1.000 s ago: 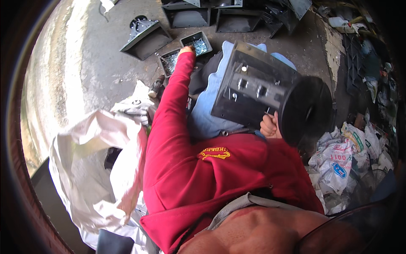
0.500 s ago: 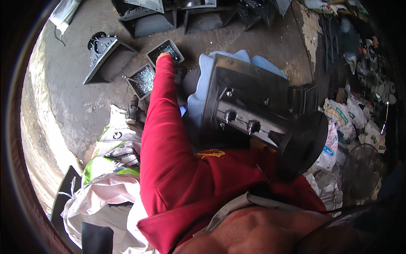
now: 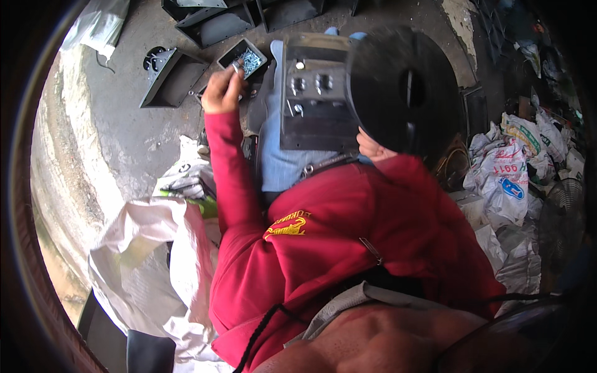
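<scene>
Pinching a small metal piece [image 3: 238,64] between thumb and fingertips, the left hand [image 3: 222,90] hangs in the air just beside the far grey bin [image 3: 232,54] of blue-silver fasteners [image 3: 252,61]. Half a second ago it was down inside that bin; now it has come out, nearer the body. The piece is too small and blurred to name. Behind this hand, the near bin [image 3: 201,95] shows only as slivers, its contents covered, whereas earlier they lay in plain sight.

The right hand [image 3: 375,148] touches the lower edge of a black disc [image 3: 379,81]; its fingers are bent close together, but the thumb is out of sight, so how firmly it grips cannot be told. Earlier this hand was almost wholly hidden. The disc, then seen well to the lower right, now sits higher and shows its broad, slotted face, its upper edge smeared by blur.

Joined to it, a black plate [image 3: 317,133] rests on the light-blue cloth [image 3: 273,163] over the lap, two dark round fittings [image 3: 311,84] on top; the disc covers its right part. Beyond, black housings [image 3: 217,30] on the floor are cut off by the upper edge.
</scene>
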`<state>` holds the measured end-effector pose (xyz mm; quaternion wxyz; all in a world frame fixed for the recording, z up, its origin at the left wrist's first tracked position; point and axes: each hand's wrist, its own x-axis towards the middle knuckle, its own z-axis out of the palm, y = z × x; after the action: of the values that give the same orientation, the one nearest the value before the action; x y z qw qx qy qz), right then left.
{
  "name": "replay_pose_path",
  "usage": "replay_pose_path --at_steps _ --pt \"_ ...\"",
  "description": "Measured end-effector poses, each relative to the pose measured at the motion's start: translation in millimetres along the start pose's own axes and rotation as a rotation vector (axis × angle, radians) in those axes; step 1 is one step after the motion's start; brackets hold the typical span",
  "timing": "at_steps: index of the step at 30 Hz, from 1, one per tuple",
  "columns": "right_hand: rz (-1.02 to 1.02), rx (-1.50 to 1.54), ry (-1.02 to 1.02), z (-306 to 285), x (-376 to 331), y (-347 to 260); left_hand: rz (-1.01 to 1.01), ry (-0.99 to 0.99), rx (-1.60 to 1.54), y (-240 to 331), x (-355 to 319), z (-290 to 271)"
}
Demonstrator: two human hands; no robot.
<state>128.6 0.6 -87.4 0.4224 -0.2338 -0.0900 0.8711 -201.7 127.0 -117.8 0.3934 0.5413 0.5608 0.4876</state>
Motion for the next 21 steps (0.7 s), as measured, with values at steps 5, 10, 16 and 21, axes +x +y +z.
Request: replay_pose_path --at_steps 5,10,16,21 --pt "0.168 -0.15 -0.063 18 11 -1 0.299 -0.28 0.306 69 -97 -12" --pt "0.1 -0.173 0.161 55 14 5 0.41 -0.217 0.606 83 -132 27" --pt "0.055 -0.249 0.149 47 19 0 0.539 -0.23 0.744 80 -127 53" --pt "0.098 -0.242 0.173 46 18 0 0.629 -0.533 0.893 88 -119 60"
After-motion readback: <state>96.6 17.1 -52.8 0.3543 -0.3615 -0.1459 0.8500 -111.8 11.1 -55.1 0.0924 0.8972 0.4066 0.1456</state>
